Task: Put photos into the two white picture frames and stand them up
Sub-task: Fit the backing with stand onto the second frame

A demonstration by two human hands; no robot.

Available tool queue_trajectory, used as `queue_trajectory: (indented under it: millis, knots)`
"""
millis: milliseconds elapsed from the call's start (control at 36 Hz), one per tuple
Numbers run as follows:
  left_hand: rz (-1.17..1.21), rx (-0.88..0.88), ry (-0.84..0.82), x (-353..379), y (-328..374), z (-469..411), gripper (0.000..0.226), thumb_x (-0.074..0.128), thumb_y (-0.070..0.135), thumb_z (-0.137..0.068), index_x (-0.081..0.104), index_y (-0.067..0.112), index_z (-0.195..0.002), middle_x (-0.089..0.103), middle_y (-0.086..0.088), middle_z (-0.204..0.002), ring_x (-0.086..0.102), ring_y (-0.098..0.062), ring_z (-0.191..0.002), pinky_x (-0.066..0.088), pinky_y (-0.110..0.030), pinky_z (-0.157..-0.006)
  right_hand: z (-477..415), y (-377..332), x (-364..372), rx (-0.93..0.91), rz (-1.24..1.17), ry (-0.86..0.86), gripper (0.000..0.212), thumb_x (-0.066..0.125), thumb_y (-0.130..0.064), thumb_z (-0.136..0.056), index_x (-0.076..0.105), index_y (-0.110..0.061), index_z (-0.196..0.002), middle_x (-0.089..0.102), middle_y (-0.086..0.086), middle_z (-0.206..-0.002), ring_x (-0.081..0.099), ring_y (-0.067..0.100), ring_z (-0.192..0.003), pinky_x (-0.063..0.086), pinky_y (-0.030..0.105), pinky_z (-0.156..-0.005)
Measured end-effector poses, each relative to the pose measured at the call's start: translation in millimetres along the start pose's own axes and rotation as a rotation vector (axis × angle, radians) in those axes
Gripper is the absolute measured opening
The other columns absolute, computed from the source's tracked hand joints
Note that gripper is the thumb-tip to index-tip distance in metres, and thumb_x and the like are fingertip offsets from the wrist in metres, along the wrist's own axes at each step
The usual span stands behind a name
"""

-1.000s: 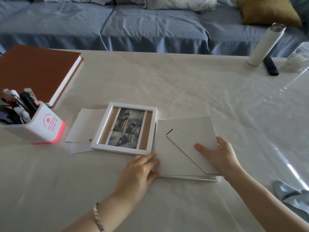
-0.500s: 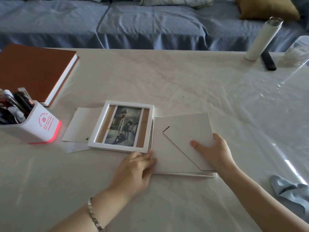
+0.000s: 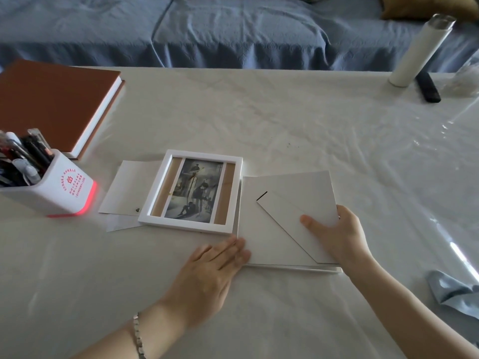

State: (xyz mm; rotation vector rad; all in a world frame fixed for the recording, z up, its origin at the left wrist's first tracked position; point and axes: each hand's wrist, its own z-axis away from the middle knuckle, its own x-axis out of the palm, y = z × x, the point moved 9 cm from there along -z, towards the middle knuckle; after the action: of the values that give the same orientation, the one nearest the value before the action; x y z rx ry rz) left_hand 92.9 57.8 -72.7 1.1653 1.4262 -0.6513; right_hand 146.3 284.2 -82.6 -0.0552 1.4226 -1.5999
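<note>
Looking at the face-down frame (image 3: 261, 244), which hand has the stand flap (image 3: 298, 193)?

Right hand (image 3: 342, 237): thumb flat on top near the flap's right edge, other fingers past that edge, hidden, so it reads as a pinch. The flap lies left of that palm, its slanted cut edge running far-left to near-right.

And the left hand (image 3: 210, 275)?

Fingers straight and pressed together, flat on the frame's near-left corner, gripping nothing. It looks like a brace.

So the lift goes to the right hand?

I'd judge so; it is on the flap, while the left sits at the opposite corner, nearer the filled frame (image 3: 186, 226), which lies face-up on the tabletop (image 3: 285, 120) just left of this one, photo (image 3: 197, 190) showing.
</note>
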Motion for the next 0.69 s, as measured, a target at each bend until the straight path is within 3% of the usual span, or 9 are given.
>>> queue_trajectory:
  millis: [250,361,417,444,472,500,528,583,694]
  knots:
    - [-0.045,0.017,-0.064,-0.1,2.7,-9.7,0.044,0.039,0.011,-0.074,0.071,0.018,-0.103,0.066,-0.003,-0.117,0.061,-0.020,-0.112,0.035,-0.028,-0.089,1.9,-2.0,-0.1,-0.002,-0.001,-0.010,0.037,0.075,-0.031,-0.073,0.054,-0.016,-0.099,0.062,0.002,-0.093,0.060,0.026,-0.088,0.049,0.035,-0.076]
    - [0.050,-0.063,-0.119,-2.8,0.6,-22.4,0.032,0.042,0.022,-0.076,0.072,0.018,-0.084,0.067,-0.005,-0.115,0.061,-0.021,-0.111,0.034,-0.027,-0.095,1.8,-1.9,-0.2,0.005,-0.006,-0.016,0.039,0.075,-0.031,-0.072,0.053,-0.017,-0.101,0.062,0.002,-0.095,0.060,0.027,-0.090,0.050,0.036,-0.079]
    - [0.086,-0.159,-0.162,-6.7,2.3,-36.0,0.035,0.045,0.031,-0.079,0.070,0.011,-0.092,0.061,-0.008,-0.123,0.060,-0.022,-0.112,0.029,-0.023,-0.098,1.9,-1.6,-0.8,0.009,-0.002,-0.014,0.039,0.075,-0.031,-0.072,0.052,-0.017,-0.101,0.061,0.002,-0.095,0.060,0.026,-0.091,0.048,0.035,-0.078]
    - [0.096,-0.190,-0.195,-8.3,6.1,-44.0,0.045,0.046,0.038,-0.083,0.062,0.007,-0.113,0.049,-0.009,-0.137,0.051,-0.020,-0.123,0.024,-0.021,-0.103,1.9,-1.3,-1.0,0.011,-0.002,-0.012,0.040,0.075,-0.031,-0.072,0.053,-0.016,-0.102,0.061,0.002,-0.096,0.059,0.026,-0.091,0.048,0.034,-0.077]
    - [0.099,-0.200,-0.244,-3.8,9.4,-50.4,0.062,0.048,0.045,-0.086,0.040,0.008,-0.135,0.028,-0.007,-0.150,0.033,-0.018,-0.136,0.015,-0.019,-0.108,1.9,-1.4,-1.4,0.012,-0.003,-0.008,0.042,0.075,-0.031,-0.072,0.053,-0.015,-0.105,0.061,0.002,-0.096,0.059,0.025,-0.091,0.047,0.032,-0.076]
    - [0.121,-0.228,-0.350,6.8,11.0,-53.6,0.080,0.049,0.052,-0.085,0.014,0.014,-0.146,0.006,-0.003,-0.156,0.013,-0.016,-0.143,0.006,-0.020,-0.111,1.7,-1.7,-1.9,0.010,-0.001,-0.002,0.044,0.075,-0.030,-0.072,0.054,-0.013,-0.107,0.061,0.002,-0.097,0.059,0.025,-0.091,0.045,0.031,-0.075]
    - [0.118,-0.256,-0.453,16.3,11.8,-56.9,0.093,0.051,0.058,-0.081,-0.004,0.021,-0.147,-0.010,-0.001,-0.156,-0.001,-0.016,-0.144,0.001,-0.023,-0.113,1.7,-2.8,-2.5,0.005,0.006,0.004,0.046,0.076,-0.030,-0.072,0.054,-0.012,-0.108,0.061,0.003,-0.097,0.059,0.025,-0.092,0.045,0.030,-0.075]
    - [0.066,-0.266,-0.515,24.2,12.8,-67.2,0.104,0.052,0.068,-0.073,-0.017,0.034,-0.142,-0.024,-0.005,-0.153,-0.010,-0.023,-0.143,0.004,-0.032,-0.115,2.2,-4.5,-3.0,0.000,0.020,0.010,0.048,0.075,-0.030,-0.072,0.054,-0.011,-0.110,0.060,0.002,-0.096,0.060,0.025,-0.094,0.043,0.028,-0.074]
    - [-0.026,-0.252,-0.545,33.7,15.1,-80.1,0.104,0.051,0.074,-0.070,-0.025,0.046,-0.135,-0.022,-0.020,-0.151,-0.004,-0.038,-0.141,0.020,-0.041,-0.112,4.6,-6.6,-1.7,-0.005,0.031,0.002,0.048,0.074,-0.031,-0.074,0.051,-0.010,-0.111,0.056,0.001,-0.095,0.056,0.022,-0.090,0.039,0.026,-0.071]
